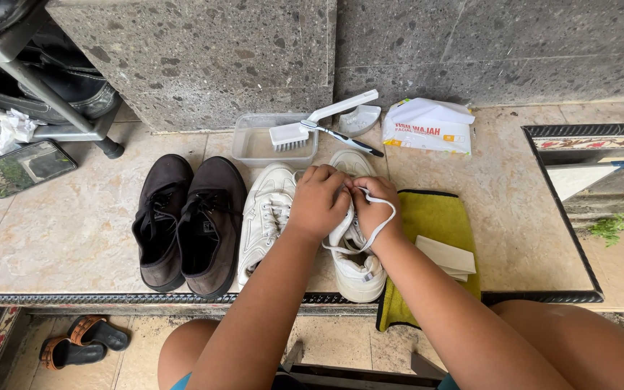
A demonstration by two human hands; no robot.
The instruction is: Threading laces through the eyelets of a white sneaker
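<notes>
A person seated at a tiled stone step works on the lace of a white sneaker, both hands meeting over its tongue. The left hand is curled into a loose fist with its fingers together, pressing down on the upper part of the shoe, while the right hand has its fingertips pinched on the white shoelace, a loop of which trails round the wrist side. The sneaker lies on the step between its mate, a second white sneaker, and a yellow-green cloth, its sole edge touching the cloth. Its long axis runs roughly away from the person, the heel toward the knees and the toe toward the wall, tilted slightly left. Handling the lace well here likely means steadying the shoe with the left hand and keeping the tension even, drawing along the eyelet row rather than across it. A pair of dark brown shoes stands left; a scrubbing brush rests on a clear plastic tub.
</notes>
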